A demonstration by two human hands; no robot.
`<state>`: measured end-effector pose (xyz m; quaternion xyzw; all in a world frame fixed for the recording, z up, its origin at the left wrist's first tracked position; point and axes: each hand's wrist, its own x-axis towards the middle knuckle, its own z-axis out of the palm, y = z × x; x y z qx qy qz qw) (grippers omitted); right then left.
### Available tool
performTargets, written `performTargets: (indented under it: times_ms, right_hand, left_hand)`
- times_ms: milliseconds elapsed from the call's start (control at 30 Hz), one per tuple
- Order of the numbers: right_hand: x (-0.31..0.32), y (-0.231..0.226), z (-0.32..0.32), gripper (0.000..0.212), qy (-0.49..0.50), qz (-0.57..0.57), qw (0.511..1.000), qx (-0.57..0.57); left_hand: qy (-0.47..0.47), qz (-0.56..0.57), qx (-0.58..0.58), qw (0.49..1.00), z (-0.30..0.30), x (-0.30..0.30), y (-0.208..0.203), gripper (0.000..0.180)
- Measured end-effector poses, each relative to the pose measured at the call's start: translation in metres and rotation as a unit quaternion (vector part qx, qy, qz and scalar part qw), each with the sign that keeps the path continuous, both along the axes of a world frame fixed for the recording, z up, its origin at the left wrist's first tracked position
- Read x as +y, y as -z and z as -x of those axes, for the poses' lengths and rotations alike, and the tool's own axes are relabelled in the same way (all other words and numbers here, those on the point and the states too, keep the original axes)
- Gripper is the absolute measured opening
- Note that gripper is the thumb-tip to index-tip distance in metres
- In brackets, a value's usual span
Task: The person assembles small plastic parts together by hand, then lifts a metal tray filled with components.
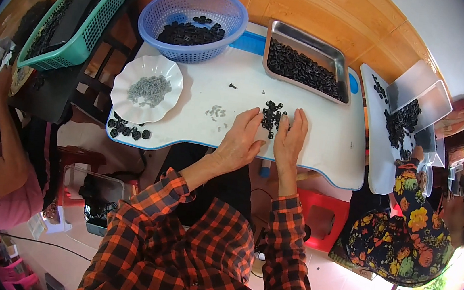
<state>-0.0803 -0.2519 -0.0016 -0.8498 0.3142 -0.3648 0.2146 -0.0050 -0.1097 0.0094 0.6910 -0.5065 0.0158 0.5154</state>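
Observation:
Between my two hands lies a small cluster of black plastic parts (pixel 272 117) on the white table (pixel 204 86). My left hand (pixel 240 137) rests at its left side, fingers stretched out and thumb apart, fingertips close to the parts. On the other side my right hand (pixel 291 138) lies with fingers extended, its fingertips touching or nearly touching the cluster's right edge. Neither hand visibly grips anything. Left of my left hand are scattered small grey pieces (pixel 216 112). A scalloped white plate (pixel 120 106) holds a heap of similar grey pieces.
Black parts fill a blue-purple colander (pixel 190 54) and a steel tray (pixel 271 70) at the back. More black parts (pixel 123 127) sit by the plate. A green basket (pixel 85 46) stands far left. People work on both sides; a red stool (pixel 335 207) is below the table.

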Motion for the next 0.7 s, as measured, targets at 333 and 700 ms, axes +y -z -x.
performTargets:
  times_ms: [333,700]
  right_hand:
    - [0.008,-0.016,-0.010,0.030,-0.176,-0.202,0.956,-0.124]
    - [-0.012,-0.016,-0.026,0.027,-0.248,-0.045,0.968,-0.007]
  left_hand:
    - [-0.008,-0.111,-0.101,0.989,-0.015,-0.023,-0.001,0.083]
    - [-0.032,-0.106,-0.157,0.981,-0.027,-0.035,0.000,0.099]
